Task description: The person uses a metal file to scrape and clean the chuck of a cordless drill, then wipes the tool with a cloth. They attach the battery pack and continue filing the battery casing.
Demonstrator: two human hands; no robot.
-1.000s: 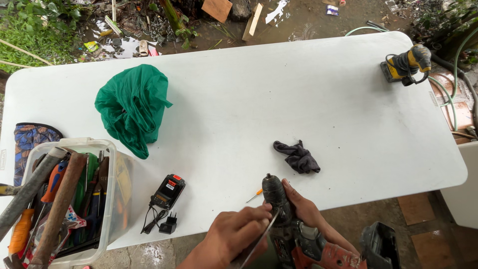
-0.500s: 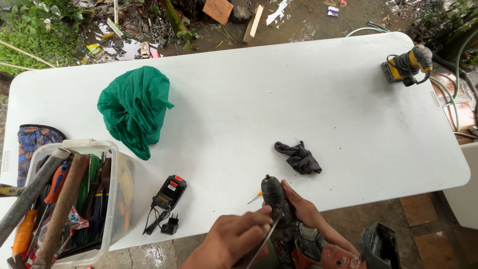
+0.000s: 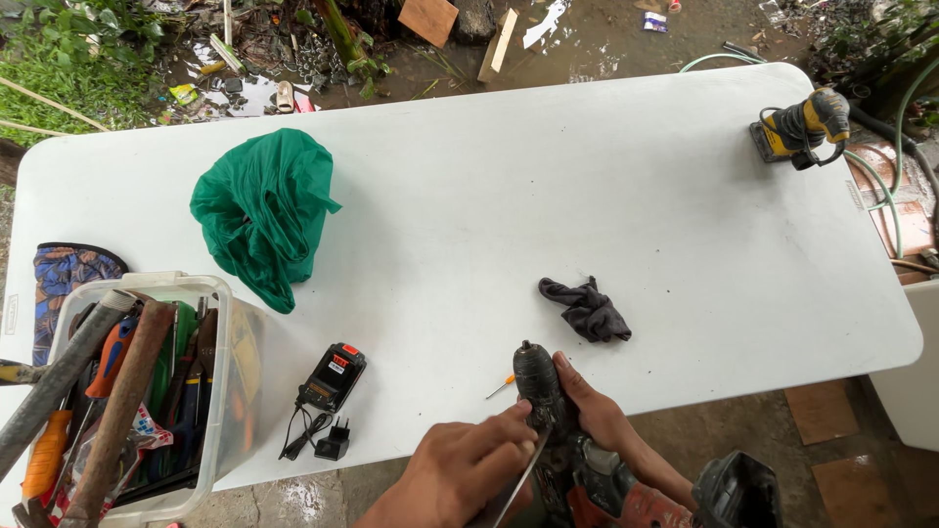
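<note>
I'm outdoors in flat daylight, standing over a white folding table (image 3: 469, 186). Beyond its far edge there's wet, muddy ground (image 3: 587, 44) strewn with wood scraps and litter, and green weeds (image 3: 68, 68) at far left.

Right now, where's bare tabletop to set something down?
Widest free patch: centre of the white table, between green cloth, yellow sander and dark rag. Another right of the rag. Crowded: near-left edge with tool bin, charger, and both hands on the drill.
</note>
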